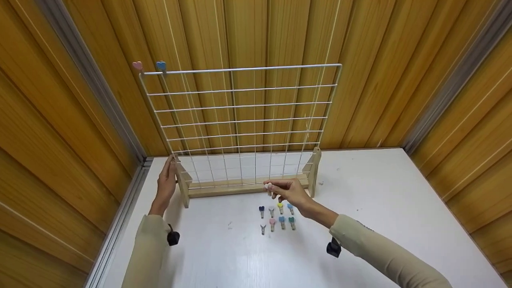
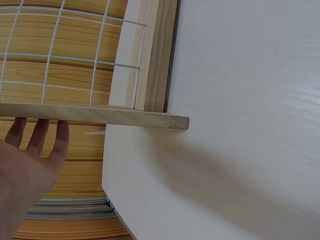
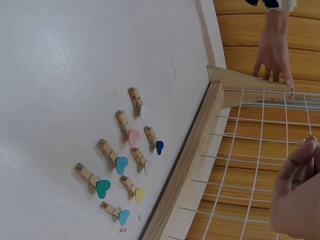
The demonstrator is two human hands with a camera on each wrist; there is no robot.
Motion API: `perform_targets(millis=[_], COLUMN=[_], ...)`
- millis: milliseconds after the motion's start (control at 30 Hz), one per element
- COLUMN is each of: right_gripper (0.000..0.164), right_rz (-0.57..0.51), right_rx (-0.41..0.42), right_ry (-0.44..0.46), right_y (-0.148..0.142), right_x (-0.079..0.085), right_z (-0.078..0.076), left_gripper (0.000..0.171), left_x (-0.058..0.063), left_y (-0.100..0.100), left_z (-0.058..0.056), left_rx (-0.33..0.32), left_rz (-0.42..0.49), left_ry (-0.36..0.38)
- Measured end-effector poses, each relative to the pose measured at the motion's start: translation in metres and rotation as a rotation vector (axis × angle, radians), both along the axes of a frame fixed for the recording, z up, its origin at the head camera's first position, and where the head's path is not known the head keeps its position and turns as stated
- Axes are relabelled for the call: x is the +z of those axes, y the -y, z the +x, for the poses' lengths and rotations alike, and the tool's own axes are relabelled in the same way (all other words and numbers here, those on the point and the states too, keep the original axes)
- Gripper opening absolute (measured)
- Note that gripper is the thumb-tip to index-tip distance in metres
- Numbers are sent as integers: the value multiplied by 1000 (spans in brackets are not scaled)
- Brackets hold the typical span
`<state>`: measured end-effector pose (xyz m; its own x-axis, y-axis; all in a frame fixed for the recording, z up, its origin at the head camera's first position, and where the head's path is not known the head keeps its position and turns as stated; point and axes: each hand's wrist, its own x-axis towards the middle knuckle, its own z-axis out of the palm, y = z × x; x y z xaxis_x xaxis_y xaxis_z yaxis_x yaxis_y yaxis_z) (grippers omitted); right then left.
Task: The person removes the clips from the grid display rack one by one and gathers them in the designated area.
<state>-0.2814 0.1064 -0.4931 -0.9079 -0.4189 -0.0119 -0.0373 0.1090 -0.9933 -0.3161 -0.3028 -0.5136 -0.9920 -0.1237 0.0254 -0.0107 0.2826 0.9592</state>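
A white wire grid (image 1: 236,106) stands in a wooden base (image 1: 224,192). My left hand (image 1: 167,182) rests its extended fingers against the outer side of the base's left upright (image 1: 182,182); in the left wrist view the fingertips (image 2: 61,130) touch that wooden piece (image 2: 120,116). My right hand (image 1: 294,194) pinches a small clothespin with a white heart (image 1: 268,186) in front of the base, most of it hidden by the fingers in the right wrist view. A pink heart clothespin (image 1: 137,65) and a blue one (image 1: 161,66) sit at the grid's top left.
Several wooden clothespins with hearts lie in two rows on the white table (image 1: 224,256), among them a dark blue (image 1: 261,209), yellow (image 1: 280,206), pink (image 1: 272,222) and green one (image 1: 291,221). Wood-patterned panels (image 1: 256,36) stand behind and at both sides.
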Motion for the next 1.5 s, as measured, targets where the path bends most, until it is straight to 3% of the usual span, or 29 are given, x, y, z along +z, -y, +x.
perform_targets(millis=[300, 600, 833, 1233, 1500], right_gripper=[34, 35, 37, 20, 15], right_rz=[16, 73, 112, 190, 223], right_rx=[29, 7, 44, 79, 127], right_ry=[63, 116, 95, 27, -19], right_y=[1, -3, -3, -1, 3], right_x=[-28, -55, -77, -107, -116], right_z=[11, 22, 32, 47, 50], left_gripper=[60, 60, 59, 58, 58], left_x=[-7, -9, -7, -2, -1], left_y=[2, 2, 4, 2, 2], left_z=[4, 4, 6, 4, 2], left_rx=[18, 20, 24, 26, 14], left_rz=[16, 16, -12, -2, 2], left_ry=[10, 25, 29, 24, 12])
